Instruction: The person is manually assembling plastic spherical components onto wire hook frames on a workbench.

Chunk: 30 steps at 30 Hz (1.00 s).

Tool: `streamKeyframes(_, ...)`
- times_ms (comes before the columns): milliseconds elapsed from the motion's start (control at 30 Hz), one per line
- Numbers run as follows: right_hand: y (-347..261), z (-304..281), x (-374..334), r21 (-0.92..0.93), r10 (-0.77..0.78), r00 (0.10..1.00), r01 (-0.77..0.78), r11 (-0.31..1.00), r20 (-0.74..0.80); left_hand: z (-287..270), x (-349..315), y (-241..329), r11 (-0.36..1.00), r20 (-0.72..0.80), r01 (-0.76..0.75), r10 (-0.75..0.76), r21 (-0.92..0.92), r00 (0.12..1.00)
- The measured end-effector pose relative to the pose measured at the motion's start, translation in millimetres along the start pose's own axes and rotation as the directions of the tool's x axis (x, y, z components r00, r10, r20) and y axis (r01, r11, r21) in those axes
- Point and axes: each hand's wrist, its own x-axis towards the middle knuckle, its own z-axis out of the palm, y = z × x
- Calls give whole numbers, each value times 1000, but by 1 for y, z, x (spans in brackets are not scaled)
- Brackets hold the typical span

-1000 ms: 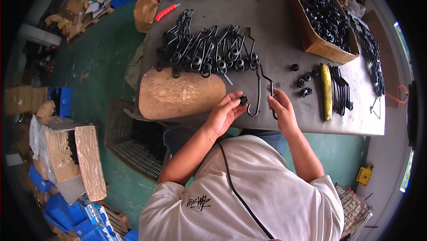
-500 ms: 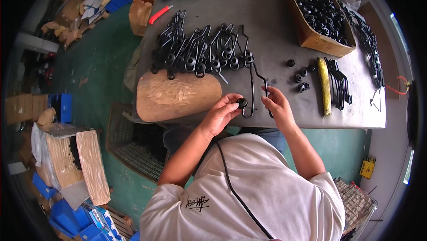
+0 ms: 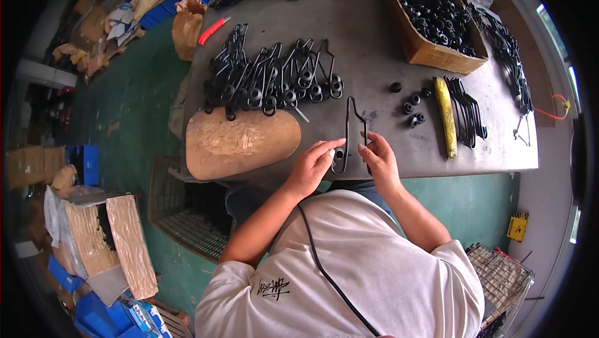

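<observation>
Between my two hands, over the table's near edge, is a bent black wire rod (image 3: 348, 120) with a narrow top and a hooked lower end. My right hand (image 3: 380, 158) is closed, pinching the right leg of this rod between thumb and fingers. With closed fingertips, my left hand (image 3: 314, 164) holds a small round black bead (image 3: 339, 153) with a hole, at the hooked end of the rod's left leg. Whether the bead is threaded on the wire I cannot tell. Ahead and left lies a pile of similar rods (image 3: 268, 76) with beads at their near ends.
A brown rounded board (image 3: 240, 141) lies at the table's left front. Several loose beads (image 3: 408, 108), a yellow wrapped bar (image 3: 445, 120) and bare bent rods (image 3: 468, 110) lie right. Behind them stands a carton (image 3: 446, 57) full of beads. A red-handled cutter (image 3: 213, 31) is far left.
The rod's top has moved clear of the pile and toward me, and the rod stands more upright. The bead has come closer to the rod's hooked end. The whole view has shifted slightly.
</observation>
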Motion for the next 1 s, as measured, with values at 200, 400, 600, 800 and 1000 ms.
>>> streamKeyframes(200,-1,1,-4,55,-28,999,30,998,-33,23,-2,-8,943,-101,95,-133,-318,986)
streamKeyframes(400,-1,5,-5,92,-10,997,16,996,-71,27,-1,-17,924,-155,2,-67,-383,986)
streamKeyframes(600,-1,3,-3,81,-21,997,26,996,-69,22,1,-18,958,-96,72,-103,-279,990)
streamKeyframes(800,8,10,-5,124,-13,991,30,992,-131,32,7,-11,979,-205,-108,142,170,968)
streamKeyframes(1000,19,17,-8,126,-38,989,57,990,-144,36,21,-8,959,-291,-119,195,259,937)
